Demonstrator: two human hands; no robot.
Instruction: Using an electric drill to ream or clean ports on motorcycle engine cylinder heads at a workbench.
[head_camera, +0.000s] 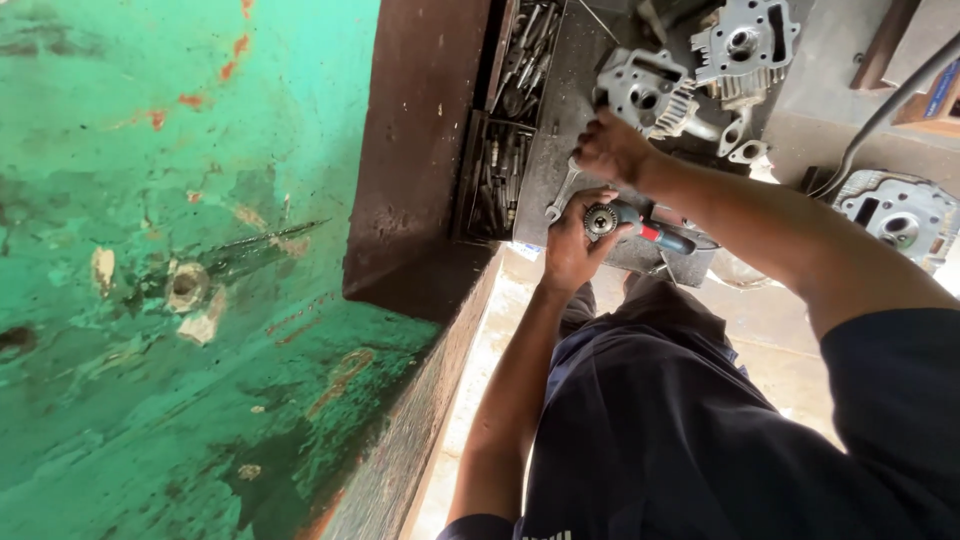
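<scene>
The power drill lies low over the near edge of the dark table, its toothed chuck turned toward the camera and its blue and red body running away to the right, so its long axis goes roughly left to right across the table's edge. The left hand is wrapped around the chuck end from below, fingers curled shut on it. The right hand sits just beyond the drill, farther onto the table, knuckles up and fingers bent down over something; whether it grips anything I cannot tell. A wrench lies between the two hands, close to the left one. Past the right hand stand grey finned engine heads. To the left, a tray of tools sits along the table.
</scene>
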